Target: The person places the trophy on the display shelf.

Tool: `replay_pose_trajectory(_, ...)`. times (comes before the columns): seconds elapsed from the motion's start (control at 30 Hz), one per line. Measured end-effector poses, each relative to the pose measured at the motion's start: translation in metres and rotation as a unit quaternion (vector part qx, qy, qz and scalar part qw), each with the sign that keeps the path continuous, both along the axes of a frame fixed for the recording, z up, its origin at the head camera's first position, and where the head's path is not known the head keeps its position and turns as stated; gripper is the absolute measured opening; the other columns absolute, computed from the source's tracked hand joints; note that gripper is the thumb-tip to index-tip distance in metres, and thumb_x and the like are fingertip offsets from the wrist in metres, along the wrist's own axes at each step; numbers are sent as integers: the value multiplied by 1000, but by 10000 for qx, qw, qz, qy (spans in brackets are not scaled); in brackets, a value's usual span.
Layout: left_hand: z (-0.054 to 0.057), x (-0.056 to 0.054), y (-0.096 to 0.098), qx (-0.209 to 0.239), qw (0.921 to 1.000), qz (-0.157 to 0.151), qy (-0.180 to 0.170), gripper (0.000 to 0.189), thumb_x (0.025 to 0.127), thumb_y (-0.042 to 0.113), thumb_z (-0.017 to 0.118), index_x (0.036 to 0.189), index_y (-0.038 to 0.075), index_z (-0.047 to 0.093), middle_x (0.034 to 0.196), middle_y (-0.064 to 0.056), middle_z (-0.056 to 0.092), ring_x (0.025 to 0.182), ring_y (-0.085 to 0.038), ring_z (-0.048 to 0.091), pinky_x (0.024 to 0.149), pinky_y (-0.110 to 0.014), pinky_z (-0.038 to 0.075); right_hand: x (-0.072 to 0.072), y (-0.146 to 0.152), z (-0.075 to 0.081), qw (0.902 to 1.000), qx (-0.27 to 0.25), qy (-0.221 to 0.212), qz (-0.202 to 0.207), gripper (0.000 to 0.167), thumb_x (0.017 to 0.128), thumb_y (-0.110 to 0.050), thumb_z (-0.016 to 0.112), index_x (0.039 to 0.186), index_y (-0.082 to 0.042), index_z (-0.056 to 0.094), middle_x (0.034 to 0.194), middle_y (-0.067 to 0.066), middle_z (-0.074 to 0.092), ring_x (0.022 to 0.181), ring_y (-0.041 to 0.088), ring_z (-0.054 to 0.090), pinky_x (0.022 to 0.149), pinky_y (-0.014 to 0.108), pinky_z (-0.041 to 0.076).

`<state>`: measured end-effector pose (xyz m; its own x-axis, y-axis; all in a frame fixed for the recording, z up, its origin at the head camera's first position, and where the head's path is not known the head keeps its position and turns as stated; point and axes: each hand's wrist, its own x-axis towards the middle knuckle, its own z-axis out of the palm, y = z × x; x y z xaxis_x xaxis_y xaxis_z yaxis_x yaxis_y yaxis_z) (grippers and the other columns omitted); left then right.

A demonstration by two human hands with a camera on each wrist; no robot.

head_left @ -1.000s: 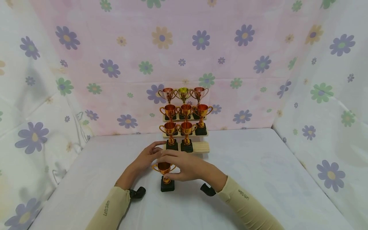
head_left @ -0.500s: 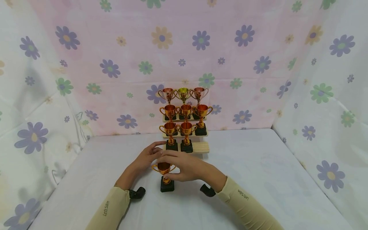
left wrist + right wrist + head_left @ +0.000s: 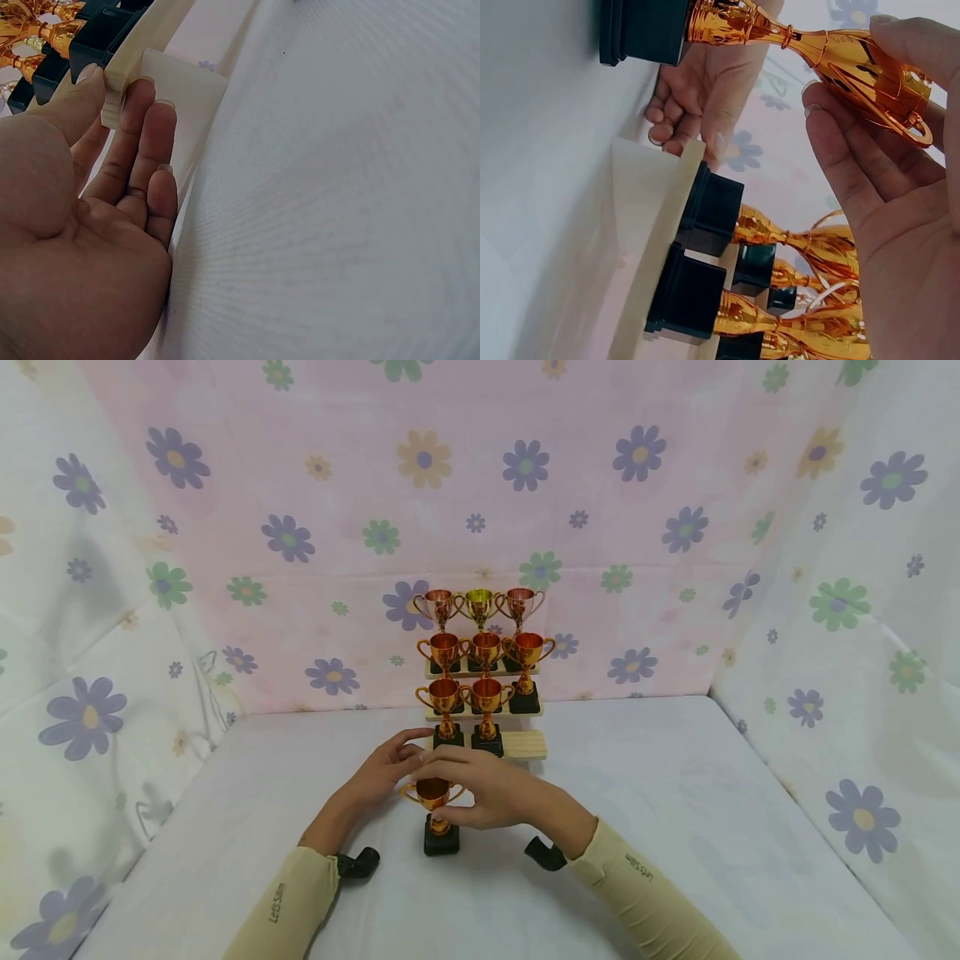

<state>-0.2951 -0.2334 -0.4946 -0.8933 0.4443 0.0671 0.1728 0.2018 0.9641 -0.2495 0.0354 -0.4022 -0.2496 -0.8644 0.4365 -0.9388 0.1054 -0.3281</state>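
You are sitting at a table [image 3: 675, 827] covered with a white cloth, with flowered sheets [image 3: 225, 485] hanging behind and beside it. They are closing off the space, likely to keep the view plain.

A wooden stand [image 3: 525, 744] with steps is sitting at the back middle of the table. Eight little cups [image 3: 486, 647] are standing on it in rows: three on top, three in the middle, two on the bottom step. The right end of the bottom step is bare. The steps are likely there so that each row shows above the one in front.

Your left hand [image 3: 386, 768] is resting at the left end of the stand's bottom step. Its fingers [image 3: 139, 142] are lying straight and touching the wood, and the thumb is pressing the corner. It is holding nothing; it seems to be keeping the stand from sliding.

Your right hand [image 3: 487, 793] is just in front of the stand, holding one more cup [image 3: 435, 795] by its bowl. The fingers [image 3: 855, 180] are curling round one side and the thumb is on the other, so the grip is snug round the bowl. The cup's black base [image 3: 441, 843] is low, at the cloth or just above it; I cannot tell which. It is standing almost upright.
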Motion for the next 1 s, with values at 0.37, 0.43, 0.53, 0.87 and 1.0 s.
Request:
replay_pose_trajectory(0.37, -1, -2, -1, -125, 9999, -8, 59, 50, 113, 23, 53, 162, 17, 41, 124, -14, 72, 118, -20, 68, 106, -36, 46, -7, 14, 13, 9993, -363, 98, -85, 52, 96, -20, 81, 143, -12, 63, 135, 1, 61, 117, 10, 59, 97, 20, 52)
replay_pose_trajectory(0.43, 0, -2, -1, -195, 9998, 49, 44, 50, 113, 24, 53, 162, 18, 42, 124, -13, 72, 119, -21, 67, 106, -39, 43, -8, 18, 15, 9990, -413, 129, -91, 53, 95, -19, 82, 143, -11, 64, 135, 2, 60, 119, 11, 57, 98, 21, 51)
replay_pose_trajectory(0.53, 0, -2, -1, -282, 9995, 139, 44, 50, 113, 26, 54, 161, 18, 43, 123, -12, 73, 117, -22, 65, 102, -42, 42, -8, 23, 19, 9987, -456, 176, -155, 51, 94, -19, 82, 142, -11, 66, 137, 3, 58, 122, 13, 55, 98, 22, 51)
replay_pose_trajectory(0.87, 2, 0, 1, -159, 9996, 229, -61, 52, 111, 25, 58, 160, 17, 44, 121, -20, 72, 114, -30, 68, 107, -46, 46, -10, 43, 35, 9965, -716, 249, -362, 52, 93, -17, 83, 142, -11, 66, 140, 5, 60, 117, 15, 60, 94, 29, 56)
replay_pose_trajectory(1.0, 3, -1, 2, -160, 9995, 270, -97, 52, 110, 25, 60, 160, 16, 45, 120, -18, 72, 112, -26, 69, 106, -42, 46, -10, 51, 42, 9955, -753, 105, -571, 53, 92, -19, 84, 142, -12, 66, 137, 3, 62, 118, 14, 61, 95, 30, 56)
